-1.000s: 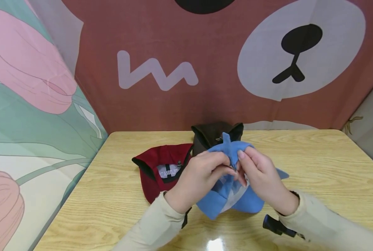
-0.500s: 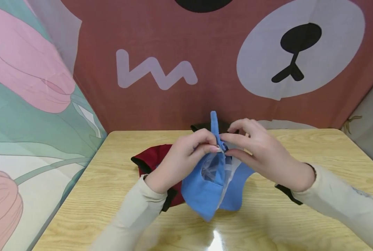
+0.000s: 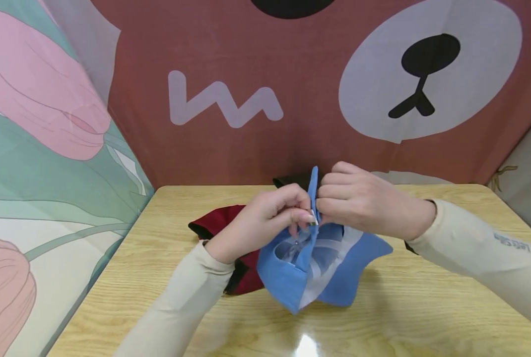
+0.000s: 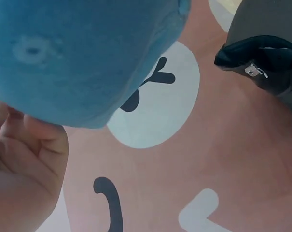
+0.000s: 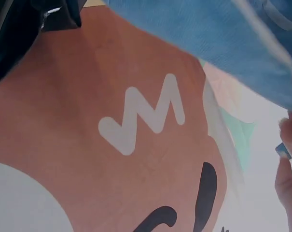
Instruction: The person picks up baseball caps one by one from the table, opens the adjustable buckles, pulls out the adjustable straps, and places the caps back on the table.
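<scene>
A blue baseball cap (image 3: 281, 277) with a whitish inner lining is held up over the table, its back opening toward me and its brim pointing off to the right. Thumb and forefinger of my left hand (image 3: 265, 218) pinch the cap's back strap (image 3: 313, 188) beside a small shiny buckle (image 3: 313, 217). My right hand (image 3: 368, 201) has its fingers curled at the strap's other side, gripping it close to the left fingertips. The strap's loose end stands upright between the hands. Blue cloth (image 4: 88, 63) fills the upper left of the left wrist view.
A dark red cap (image 3: 218, 219) lies to the left, partly behind my left arm. Behind the hands sits a dark brown cap (image 3: 288, 180), mostly hidden. The wood-grain table (image 3: 453, 287) meets a printed cloth backdrop (image 3: 230, 153) at its far edge.
The blue cap has moved slightly left and turned, its strap end now standing up. My right hand spread its fingers off the strap, then closed on it again.
</scene>
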A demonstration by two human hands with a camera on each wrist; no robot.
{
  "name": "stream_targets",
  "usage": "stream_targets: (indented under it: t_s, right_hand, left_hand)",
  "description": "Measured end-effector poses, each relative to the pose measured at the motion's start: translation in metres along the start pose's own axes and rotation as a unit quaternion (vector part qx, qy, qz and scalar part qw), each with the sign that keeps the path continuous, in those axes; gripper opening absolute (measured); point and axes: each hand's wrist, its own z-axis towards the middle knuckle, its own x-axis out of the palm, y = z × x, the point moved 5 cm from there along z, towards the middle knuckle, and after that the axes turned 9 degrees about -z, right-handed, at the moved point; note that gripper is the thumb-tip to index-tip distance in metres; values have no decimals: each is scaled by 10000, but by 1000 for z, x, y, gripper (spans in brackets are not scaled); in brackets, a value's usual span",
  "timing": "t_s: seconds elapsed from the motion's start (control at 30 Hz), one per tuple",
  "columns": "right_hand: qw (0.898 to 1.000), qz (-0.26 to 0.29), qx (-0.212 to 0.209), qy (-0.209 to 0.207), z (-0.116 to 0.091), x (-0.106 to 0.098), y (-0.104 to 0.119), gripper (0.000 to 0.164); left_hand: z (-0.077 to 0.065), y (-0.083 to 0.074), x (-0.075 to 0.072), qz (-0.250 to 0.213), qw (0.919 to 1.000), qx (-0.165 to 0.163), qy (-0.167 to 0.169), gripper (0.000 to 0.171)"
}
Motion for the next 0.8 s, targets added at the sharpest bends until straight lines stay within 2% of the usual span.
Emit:
stream_targets:
  t_s: [0.2,0.4,0.5,0.63,0.73,0.8]
  right_hand:
    - [9992,-366,-6,-131,-1,2,1,37]
    - [9956,-630,453,-520,-5,2,0,43]
    - [9929,-847,656,-522,-7,2,3,46]
    - [9902,-959,912,-453,-6,-2,2,48]
    - [9879,-963,1162,-348,-6,-4,-1,49]
    - [9861,-955,1321,-322,-7,-5,-2,50]
  left_hand:
    - [1,1,0,375,9988,151,-276,7]
    - [-2,-4,-5,968,9896,246,-1040,8]
    - [-6,-9,-5,1343,9796,166,-1486,9]
    - [-10,-13,2,1983,9609,111,-1930,26]
    - [-11,-14,7,2669,9415,307,-2034,33]
    - [-12,-15,9,3011,9279,573,-2124,27]
